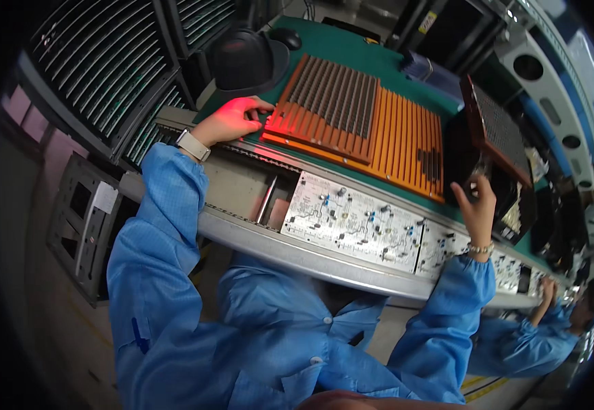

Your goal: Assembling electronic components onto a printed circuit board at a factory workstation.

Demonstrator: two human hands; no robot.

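Observation:
My left hand (237,119), lit red, is by the left edge of a brown slotted tray (321,130) filled with rows of small dark parts. Its index finger reaches that edge, with the thumb apart below. The brown tray lies over part of an orange slotted tray (406,130), which has a few dark parts near its right end. My right hand (476,208) is at the right, beside the orange tray's end, fingers curled toward the thumb; whatever they hold is too small to tell. White circuit boards (351,220) lie in the rail in front of me.
A tilted brown tray of dark parts (498,130) stands over black bins at the right. A black device (245,61) sits on the green mat (341,44). Slotted racks (105,68) rise at the left. Another person (532,342) works farther right along the metal rail (297,254).

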